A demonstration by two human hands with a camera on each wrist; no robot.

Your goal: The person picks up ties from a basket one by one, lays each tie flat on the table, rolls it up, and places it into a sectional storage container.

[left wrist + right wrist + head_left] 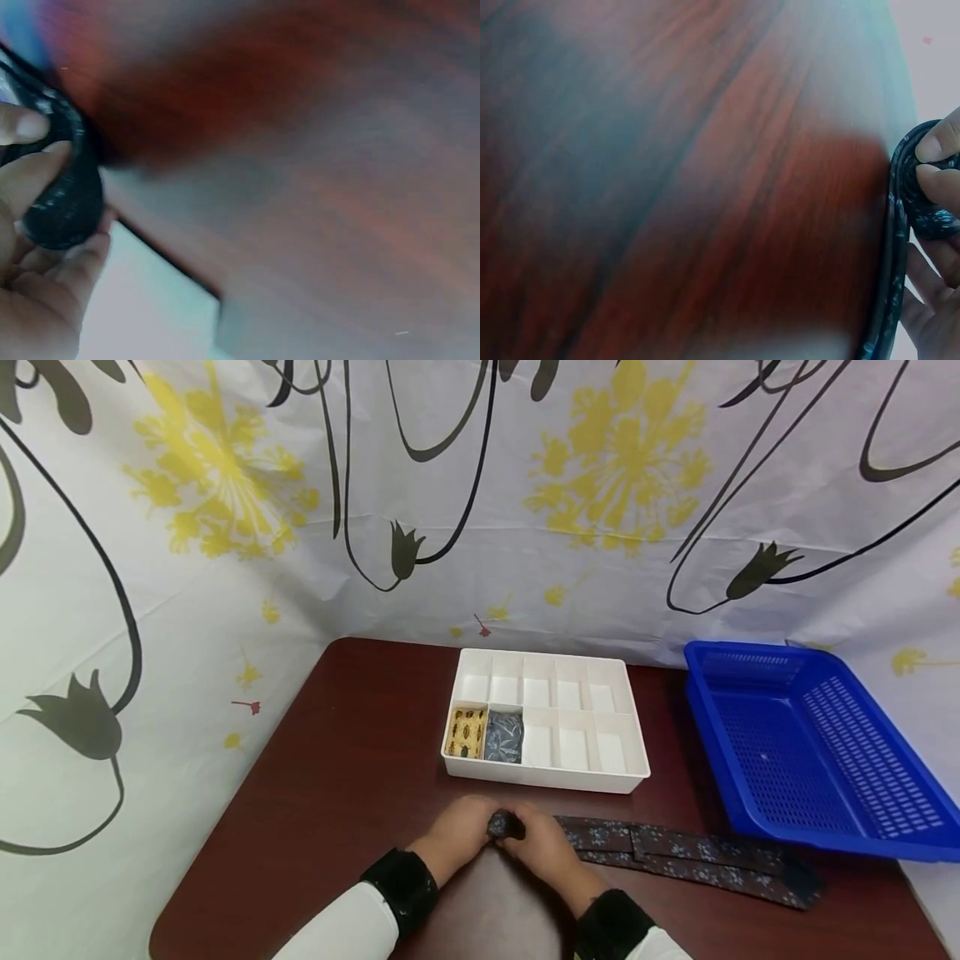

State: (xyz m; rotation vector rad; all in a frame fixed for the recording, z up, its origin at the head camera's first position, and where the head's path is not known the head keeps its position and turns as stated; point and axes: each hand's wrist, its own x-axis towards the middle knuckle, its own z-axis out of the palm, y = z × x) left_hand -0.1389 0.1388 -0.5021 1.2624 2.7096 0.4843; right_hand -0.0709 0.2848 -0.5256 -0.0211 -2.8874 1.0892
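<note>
A dark necktie (675, 852) with small pale flowers stretches across the table, its one end wound into a roll (501, 824). My left hand (465, 827) holds that roll from the left side. From the right, my right hand (543, 839) grips the same roll, and the flat rest of the tie runs out rightward past it. The right wrist view shows the coil (909, 180) with its layers on edge and fingertips against it. In the left wrist view the roll (64, 206) sits between thumb and fingers.
Behind the hands stands a white divided tray (543, 774); two front-left compartments hold a yellow patterned folded cloth (467, 732) and a grey patterned one (503, 737). A blue perforated basket (780, 752) stands at the right, near the tie's far end. A patterned curtain (465, 602) hangs behind the table.
</note>
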